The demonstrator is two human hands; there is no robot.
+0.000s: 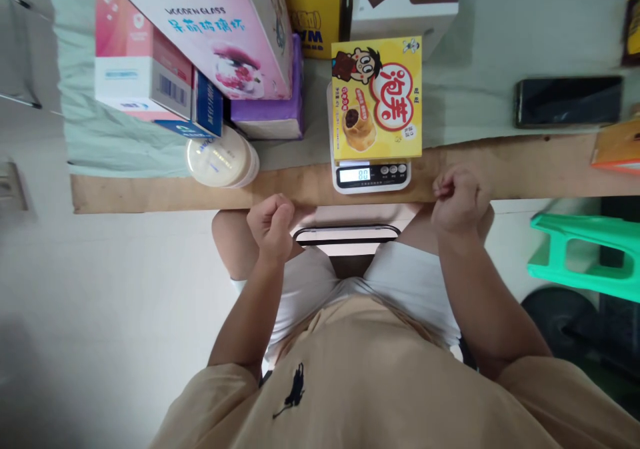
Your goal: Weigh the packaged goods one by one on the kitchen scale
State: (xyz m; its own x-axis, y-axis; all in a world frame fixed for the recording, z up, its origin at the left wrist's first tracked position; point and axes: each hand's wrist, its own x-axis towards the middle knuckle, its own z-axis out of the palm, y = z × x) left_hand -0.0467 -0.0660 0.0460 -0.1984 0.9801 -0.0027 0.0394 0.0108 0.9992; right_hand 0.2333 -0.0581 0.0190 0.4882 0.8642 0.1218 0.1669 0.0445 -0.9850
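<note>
- At the front edge of the counter (290, 183), we find a white scale (373, 177), its display lit with digits that appear to read 80.
- On that scale we note a yellow snack box (377, 99), printed face up, covering most of the top and leaving the front panel exposed.
- Left hand (273, 225): we observe the fingers curled into a fist, nothing visible in them, near a lidded jar (220, 159).
- Right hand (460, 199): we observe the fingers likewise curled in, nothing visible in them, apart from the scale and to its right. We cannot tell whether either hand touches the counter.
- Behind the jar we list a pink box (225, 35) and a purple pack (270, 117); farther right, a dark phone (570, 102) lies flat.
</note>
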